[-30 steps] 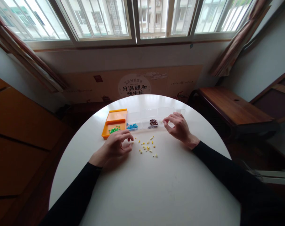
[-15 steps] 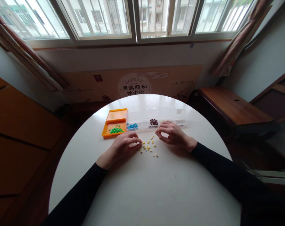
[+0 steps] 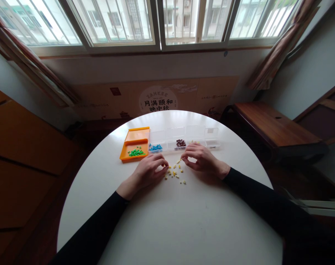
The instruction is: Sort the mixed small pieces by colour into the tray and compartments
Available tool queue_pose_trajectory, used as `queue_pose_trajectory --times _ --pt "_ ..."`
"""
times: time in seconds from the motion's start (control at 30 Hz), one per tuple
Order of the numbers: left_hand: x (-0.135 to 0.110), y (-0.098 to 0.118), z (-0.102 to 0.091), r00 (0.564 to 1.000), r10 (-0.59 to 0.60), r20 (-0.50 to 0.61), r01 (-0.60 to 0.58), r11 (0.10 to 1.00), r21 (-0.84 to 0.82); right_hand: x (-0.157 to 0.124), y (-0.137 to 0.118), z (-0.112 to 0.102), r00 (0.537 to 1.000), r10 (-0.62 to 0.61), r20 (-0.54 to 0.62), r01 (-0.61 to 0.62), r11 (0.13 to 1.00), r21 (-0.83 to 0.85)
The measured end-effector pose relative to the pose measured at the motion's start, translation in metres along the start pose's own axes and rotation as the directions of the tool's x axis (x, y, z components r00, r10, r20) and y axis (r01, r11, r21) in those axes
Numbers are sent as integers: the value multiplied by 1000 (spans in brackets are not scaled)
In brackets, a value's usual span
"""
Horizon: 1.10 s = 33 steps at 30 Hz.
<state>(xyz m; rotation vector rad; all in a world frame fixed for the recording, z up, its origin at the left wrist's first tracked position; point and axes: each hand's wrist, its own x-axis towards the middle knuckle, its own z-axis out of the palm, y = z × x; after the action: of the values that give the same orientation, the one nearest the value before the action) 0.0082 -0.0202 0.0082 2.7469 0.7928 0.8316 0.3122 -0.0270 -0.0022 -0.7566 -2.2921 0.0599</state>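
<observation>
Small yellow and cream pieces (image 3: 174, 173) lie loosely scattered on the white table between my hands. My left hand (image 3: 147, 171) rests at their left side, thumb and index finger pinched together beside a yellow piece; what is between the tips is too small to make out. On the right, my right hand (image 3: 202, 159) also has thumb and forefinger closed, close to a pale piece at the top of the scatter. Whether it grips anything cannot be seen. Behind it, a clear compartment box (image 3: 171, 146) with raised lids is partly covered by that hand.
Left of the clear box stands an open orange box (image 3: 123, 156) with green pieces (image 3: 136, 152). Blue pieces (image 3: 155, 148) and dark brown pieces (image 3: 180, 143) sit in separate clear compartments. The round white table (image 3: 184, 228) has its curved far edge beyond the boxes.
My left hand has shifted slightly right towards the yellow pieces. My right hand has moved a little left and down, showing more of the pale pieces in the compartment behind it.
</observation>
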Motion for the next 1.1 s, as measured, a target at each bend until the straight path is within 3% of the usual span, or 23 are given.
queue_pose_trajectory --times 0.1,0.23,0.43,0.7,0.97,1.1 --pt "5 8 -1 990 -122 -65 110 979 -172 3 -4 1 1000 -12 -17 13 1000 20" --pt "13 19 1 961 -269 -55 226 889 -399 8 -12 3 996 -42 -74 45 998 42" --pt "18 21 11 940 -342 18 291 772 -565 12 -17 11 989 -76 -125 76 997 -1" --pt "17 19 13 921 -379 86 351 715 -605 12 -18 14 985 -91 -144 86 996 -38" --pt "21 23 12 924 -378 62 339 733 -589 11 -18 12 977 -99 -188 100 995 -3" --pt "19 24 10 938 -347 -3 293 797 -528 11 -17 10 978 -57 -201 67 997 45"
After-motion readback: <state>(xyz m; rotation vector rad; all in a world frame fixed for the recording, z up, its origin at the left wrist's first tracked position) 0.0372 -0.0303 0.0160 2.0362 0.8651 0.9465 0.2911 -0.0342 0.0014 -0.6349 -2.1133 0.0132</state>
